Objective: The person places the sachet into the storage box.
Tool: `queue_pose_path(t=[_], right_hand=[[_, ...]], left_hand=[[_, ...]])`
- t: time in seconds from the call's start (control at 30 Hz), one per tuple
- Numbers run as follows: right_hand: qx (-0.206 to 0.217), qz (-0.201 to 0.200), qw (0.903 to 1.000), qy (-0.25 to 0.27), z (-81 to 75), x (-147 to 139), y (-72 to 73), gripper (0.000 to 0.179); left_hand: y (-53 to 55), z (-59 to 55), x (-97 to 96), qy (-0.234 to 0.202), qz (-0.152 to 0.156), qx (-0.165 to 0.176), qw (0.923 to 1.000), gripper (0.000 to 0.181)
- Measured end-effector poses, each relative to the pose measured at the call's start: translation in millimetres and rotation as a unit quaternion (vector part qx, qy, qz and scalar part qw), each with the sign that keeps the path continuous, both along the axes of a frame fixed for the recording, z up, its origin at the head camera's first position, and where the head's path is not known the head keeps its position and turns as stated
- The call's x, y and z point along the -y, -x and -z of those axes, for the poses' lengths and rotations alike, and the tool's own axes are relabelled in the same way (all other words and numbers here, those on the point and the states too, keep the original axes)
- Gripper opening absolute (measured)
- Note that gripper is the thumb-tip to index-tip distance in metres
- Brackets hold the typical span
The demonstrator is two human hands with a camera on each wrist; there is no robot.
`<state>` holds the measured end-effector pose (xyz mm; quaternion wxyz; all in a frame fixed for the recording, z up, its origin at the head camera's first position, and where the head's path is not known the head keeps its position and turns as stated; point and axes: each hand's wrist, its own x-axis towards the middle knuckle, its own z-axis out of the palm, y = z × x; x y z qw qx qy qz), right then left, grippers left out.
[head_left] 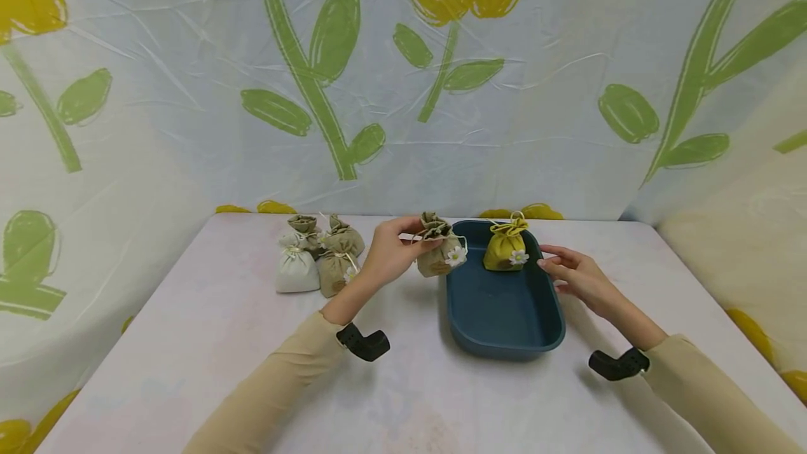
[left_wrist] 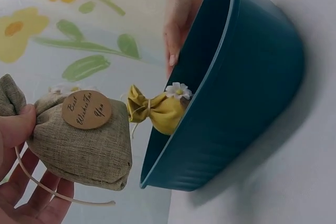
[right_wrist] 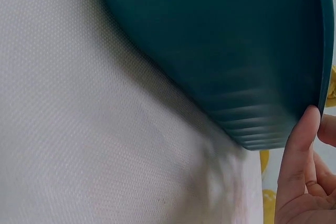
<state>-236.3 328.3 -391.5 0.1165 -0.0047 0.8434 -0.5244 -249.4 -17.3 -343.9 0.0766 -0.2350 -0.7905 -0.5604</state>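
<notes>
My left hand (head_left: 394,252) pinches the gathered neck of a beige drawstring pouch (head_left: 435,258). The pouch is lifted beside the left rim of a blue plastic basin (head_left: 498,314). In the left wrist view, its round tag (left_wrist: 87,109) reads "Best Wishes For You", and a loose cord trails below the fingers. A yellow drawstring pouch (head_left: 504,251) with a white flower stands inside the basin at its far end. On the basin's right side, my right hand (head_left: 580,279) holds the rim, the thumb (right_wrist: 304,135) against the outer wall and the index finger over the edge.
To the left, a white pouch (head_left: 297,268) stands close together with several beige and olive pouches (head_left: 337,268). They sit on a pale table (head_left: 208,370). A flower-print cloth (head_left: 536,90) hangs behind the table's far edge.
</notes>
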Motion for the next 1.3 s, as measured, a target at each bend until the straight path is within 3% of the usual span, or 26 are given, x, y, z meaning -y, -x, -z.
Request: queue_pose_path(t=[0.37,0.8,1.1,1.3], right_hand=[[0.002,0.003,0.9999,0.017,1.8,-0.3,0.1,0.068],[-0.004,0.009,0.9999,0.011,1.3,0.4,-0.6,0.066],[-0.004,0.013,0.9996,0.023,0.2,1.7,-2.0,0.065],[-0.003,0.013,0.9996,0.026,-1.9,0.9,-2.5,0.065]], left_hand=[[13.9,7.0,-26.9,0.006,0.022,-0.007,0.9997,0.028],[28.0,11.1,-57.6,0.065,0.045,-0.037,0.9962,0.019],[39.4,16.2,-65.8,0.092,0.04,-0.005,0.995,0.02],[47.5,19.4,-68.4,0.114,0.052,0.027,0.9917,0.027]])
